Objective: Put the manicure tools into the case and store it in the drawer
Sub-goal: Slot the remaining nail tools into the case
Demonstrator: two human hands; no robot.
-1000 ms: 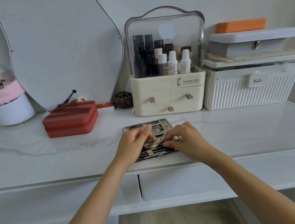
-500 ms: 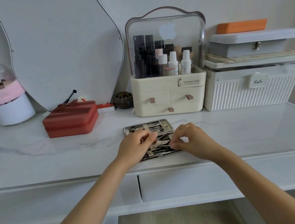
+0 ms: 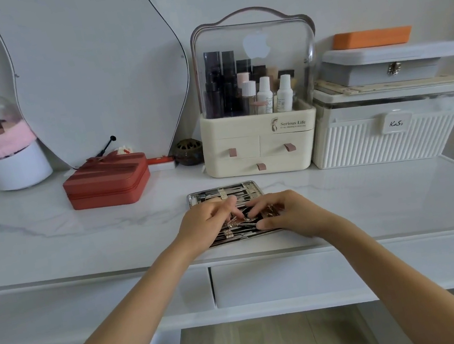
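Shiny metal tools lie in the open case [image 3: 225, 193] near the front edge of the white table [image 3: 81, 241]. The left hand [image 3: 207, 223] and right hand [image 3: 283, 213] both curl their fingers down on a small tool [image 3: 246, 222], tucking it in. Next, I think, it must sit flat. The drawer [image 3: 326, 272] below is closed.

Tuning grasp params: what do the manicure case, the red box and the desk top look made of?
Manicure case: likely polished metal, with a mirror-bright silver rim. Red box: probably matte faux leather or fabric, with soft edges and a zip seam around the middle. Desk top: glossy marble-look stone or laminate, white with grey veins and soft reflections.
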